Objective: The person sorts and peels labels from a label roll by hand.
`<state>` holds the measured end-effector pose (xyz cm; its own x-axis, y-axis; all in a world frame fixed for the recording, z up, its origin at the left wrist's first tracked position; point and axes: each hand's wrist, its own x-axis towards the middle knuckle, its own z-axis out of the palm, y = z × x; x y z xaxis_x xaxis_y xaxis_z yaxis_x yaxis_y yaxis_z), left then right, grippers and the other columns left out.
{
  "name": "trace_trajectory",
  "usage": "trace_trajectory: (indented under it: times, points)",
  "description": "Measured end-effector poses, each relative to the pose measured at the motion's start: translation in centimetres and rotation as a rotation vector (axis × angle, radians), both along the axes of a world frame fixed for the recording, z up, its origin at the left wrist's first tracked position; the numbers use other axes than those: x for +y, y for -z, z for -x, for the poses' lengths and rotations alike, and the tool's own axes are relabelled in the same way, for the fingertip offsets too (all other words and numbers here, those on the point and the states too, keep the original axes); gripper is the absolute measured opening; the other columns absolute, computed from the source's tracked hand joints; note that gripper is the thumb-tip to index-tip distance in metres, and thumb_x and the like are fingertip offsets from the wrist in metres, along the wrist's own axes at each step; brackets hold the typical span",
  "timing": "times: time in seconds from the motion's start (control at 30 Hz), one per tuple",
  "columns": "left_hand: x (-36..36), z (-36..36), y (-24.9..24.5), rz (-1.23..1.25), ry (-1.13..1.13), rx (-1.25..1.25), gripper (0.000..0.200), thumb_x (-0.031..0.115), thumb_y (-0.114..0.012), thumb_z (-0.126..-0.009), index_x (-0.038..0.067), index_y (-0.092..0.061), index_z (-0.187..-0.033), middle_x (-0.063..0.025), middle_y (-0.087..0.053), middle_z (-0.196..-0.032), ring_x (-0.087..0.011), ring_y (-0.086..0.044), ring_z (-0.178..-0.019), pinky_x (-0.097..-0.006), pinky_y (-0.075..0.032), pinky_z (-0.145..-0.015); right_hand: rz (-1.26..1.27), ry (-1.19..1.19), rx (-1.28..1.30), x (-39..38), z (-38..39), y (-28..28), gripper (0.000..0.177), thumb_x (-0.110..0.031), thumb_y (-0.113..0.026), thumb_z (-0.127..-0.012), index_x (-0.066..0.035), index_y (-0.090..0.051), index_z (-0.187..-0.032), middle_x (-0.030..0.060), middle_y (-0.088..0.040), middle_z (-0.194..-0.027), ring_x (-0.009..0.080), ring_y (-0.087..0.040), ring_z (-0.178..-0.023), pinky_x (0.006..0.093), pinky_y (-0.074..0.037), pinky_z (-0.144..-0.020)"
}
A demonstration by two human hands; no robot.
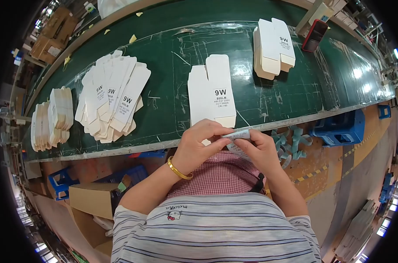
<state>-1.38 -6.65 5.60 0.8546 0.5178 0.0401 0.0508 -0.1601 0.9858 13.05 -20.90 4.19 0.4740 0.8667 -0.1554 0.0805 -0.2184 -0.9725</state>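
Observation:
Both hands meet at the table's front edge, over my lap. A pale printed label strip [240,135] curls between them. My right hand [261,149] grips it with thumb and fingers. My left hand [200,143], below a gold bracelet [179,168], pinches at the strip's left end; whether a single label is in its fingertips is too small to tell. Just beyond the hands lies a flat white carton [213,90] printed "9W", its lower edge near my left fingers. A bit of white shows under that hand.
Fanned white cartons [111,94] and an upright row of cartons [52,118] sit on the left of the green table [164,65]. A carton stack [273,48] and red phone [315,35] lie at back right. Backing strips [295,142], a blue stool [341,127] and a cardboard box [91,201] are below.

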Motion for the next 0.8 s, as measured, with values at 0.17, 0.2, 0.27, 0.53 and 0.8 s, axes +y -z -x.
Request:
trace_trajectory:
  times: [0.17, 0.2, 0.27, 0.53, 0.8]
  points:
    - [0.5, -0.2, 0.2, 0.092, -0.02, 0.076, 0.021, 0.002, -0.069, -0.084, 0.004, -0.072, -0.105, -0.0047, -0.065, -0.095, -0.0087, -0.061, -0.081, -0.0205, -0.05, -0.07, 0.035, 0.059, -0.001, 0.7, 0.2, 0.3, 0.019, -0.015, -0.069, -0.086, 0.002, -0.066, -0.092, 0.0047, -0.062, -0.075, 0.0085, -0.054, -0.066, 0.0246, -0.043, -0.06]
    - [0.6, -0.3, 0.7, 0.131, -0.038, 0.08, 0.021, 0.002, -0.069, -0.084, 0.003, -0.072, -0.104, -0.0047, -0.065, -0.095, -0.0084, -0.061, -0.081, -0.0202, -0.049, -0.07, 0.049, 0.074, 0.017, 0.8, 0.2, 0.5, 0.02, -0.017, -0.07, -0.086, 0.002, -0.065, -0.091, 0.0052, -0.062, -0.074, 0.0091, -0.054, -0.067, 0.025, -0.043, -0.06]
    - [0.9, -0.6, 1.3, 0.138, -0.068, 0.076, 0.019, 0.001, -0.068, -0.085, 0.002, -0.072, -0.104, -0.0048, -0.065, -0.095, -0.0081, -0.061, -0.082, -0.02, -0.049, -0.07, 0.055, 0.095, 0.038, 1.1, 0.3, 0.9, 0.022, -0.018, -0.069, -0.087, 0.002, -0.064, -0.091, 0.006, -0.062, -0.075, 0.0101, -0.055, -0.068, 0.0258, -0.045, -0.061]
    - [3.7, -1.3, 2.2, -0.203, -0.073, 0.099, 0.022, 0.003, -0.065, -0.087, 0.001, -0.071, -0.108, -0.0073, -0.066, -0.095, -0.0119, -0.062, -0.079, -0.0231, -0.05, -0.07, 0.137, 0.044, 0.026, 1.7, 0.7, 1.6, 0.021, -0.018, -0.061, -0.093, 0.001, -0.064, -0.101, 0.0056, -0.063, -0.079, 0.0105, -0.056, -0.072, 0.0259, -0.047, -0.066]
    - [6.0, -0.9, 5.0, -0.555, -0.103, 0.048, 0.032, 0.002, -0.064, -0.083, 0.003, -0.067, -0.115, -0.0109, -0.065, -0.09, -0.0224, -0.062, -0.076, -0.0302, -0.051, -0.068, 0.236, 0.259, 0.639, 4.5, 0.2, 2.9, 0.023, -0.017, -0.055, -0.098, 0.003, -0.064, -0.106, 0.0026, -0.067, -0.087, 0.006, -0.059, -0.07, 0.0219, -0.048, -0.061]
